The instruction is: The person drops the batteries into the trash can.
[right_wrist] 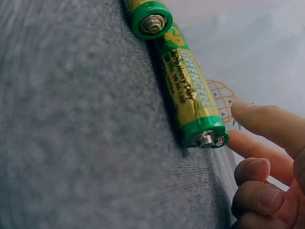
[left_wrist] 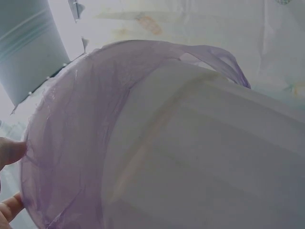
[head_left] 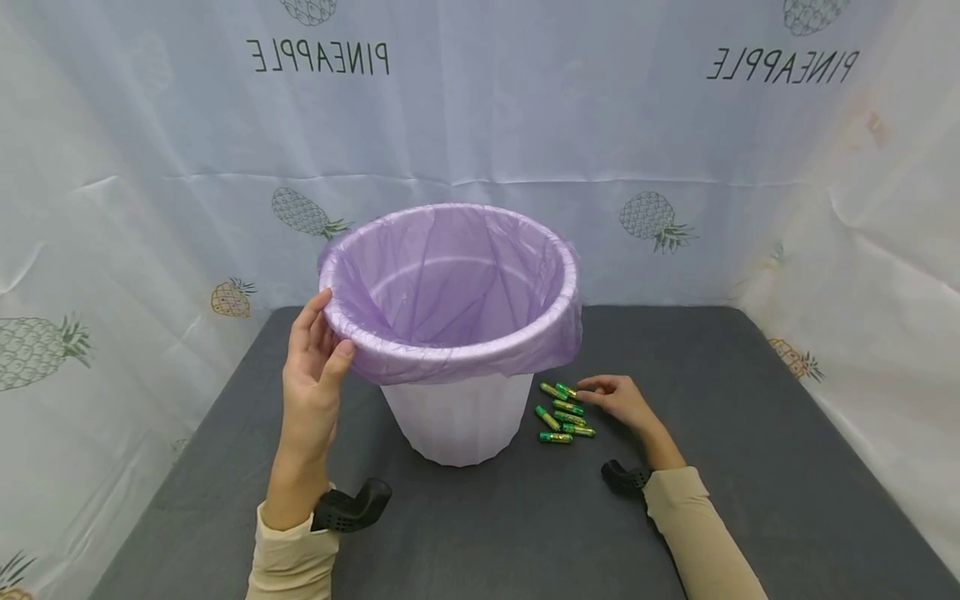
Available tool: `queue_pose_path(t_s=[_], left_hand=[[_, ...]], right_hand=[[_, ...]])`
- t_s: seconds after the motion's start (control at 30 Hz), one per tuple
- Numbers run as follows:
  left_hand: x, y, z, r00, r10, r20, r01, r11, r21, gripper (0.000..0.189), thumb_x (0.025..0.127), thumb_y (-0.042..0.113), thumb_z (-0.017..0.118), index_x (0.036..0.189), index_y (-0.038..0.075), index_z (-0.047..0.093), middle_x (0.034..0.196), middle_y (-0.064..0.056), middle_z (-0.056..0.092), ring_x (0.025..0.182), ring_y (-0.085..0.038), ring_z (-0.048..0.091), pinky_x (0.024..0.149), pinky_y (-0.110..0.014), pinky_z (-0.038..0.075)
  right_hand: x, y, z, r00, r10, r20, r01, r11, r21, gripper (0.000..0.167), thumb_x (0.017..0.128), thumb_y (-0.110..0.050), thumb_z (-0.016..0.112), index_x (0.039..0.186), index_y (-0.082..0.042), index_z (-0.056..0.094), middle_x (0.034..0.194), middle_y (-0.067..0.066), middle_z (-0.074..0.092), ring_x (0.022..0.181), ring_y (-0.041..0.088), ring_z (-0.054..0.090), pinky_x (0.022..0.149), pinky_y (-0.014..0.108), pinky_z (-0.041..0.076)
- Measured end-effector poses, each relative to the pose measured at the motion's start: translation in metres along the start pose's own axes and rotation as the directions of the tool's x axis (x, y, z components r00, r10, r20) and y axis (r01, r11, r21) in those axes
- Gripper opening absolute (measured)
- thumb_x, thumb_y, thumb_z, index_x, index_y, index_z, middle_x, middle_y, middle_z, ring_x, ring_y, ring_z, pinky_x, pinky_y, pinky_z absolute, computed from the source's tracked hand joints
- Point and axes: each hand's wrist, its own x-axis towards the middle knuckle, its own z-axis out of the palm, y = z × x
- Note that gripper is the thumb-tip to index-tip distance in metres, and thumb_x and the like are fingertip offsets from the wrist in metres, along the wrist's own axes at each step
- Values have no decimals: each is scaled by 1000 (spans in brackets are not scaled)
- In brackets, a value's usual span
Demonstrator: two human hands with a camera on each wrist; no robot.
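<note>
A white bin (head_left: 459, 421) is lined with a purple plastic bag (head_left: 457, 300) that folds down over its rim. My left hand (head_left: 311, 392) touches the left side of the bagged rim, thumb and fingertips spread along the outside. In the left wrist view, fingertips (left_wrist: 12, 151) meet the edge of the purple bag. My right hand (head_left: 618, 400) reaches in from the right to several green-and-gold batteries (head_left: 568, 407) lying beside the bin. Its thumb and forefinger are apart, right by the far batteries. In the right wrist view, one fingertip is close to a battery (right_wrist: 193, 90); other fingers are curled.
The bin and batteries stand on a dark grey table (head_left: 480, 542). Behind and on both sides hangs a pale curtain (head_left: 525, 108) printed with pineapples. Each wrist wears a black camera mount (head_left: 352, 505).
</note>
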Motion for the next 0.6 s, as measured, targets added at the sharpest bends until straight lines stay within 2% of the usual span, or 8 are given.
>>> queue_pose_path(t_s=[0.4,0.6], left_hand=[[2,0,0,1000,10,10,-10,1000,2,56,93,-4,45,146,10,33,144,-3,42,125,-9,47,102,-15,40],[1,-1,-1,1000,15,12,-15,1000,2,56,93,-4,45,146,10,32,145,-3,41,127,-9,46,103,-15,40]], right_hand=[[2,-4,0,997,72,19,-70,994,-84,35,84,-18,72,111,4,69,60,-4,50,53,5,38,54,21,36],[4,-3,3,999,52,-8,-52,992,-117,29,85,-17,71,106,4,72,59,-2,54,53,5,39,54,22,36]])
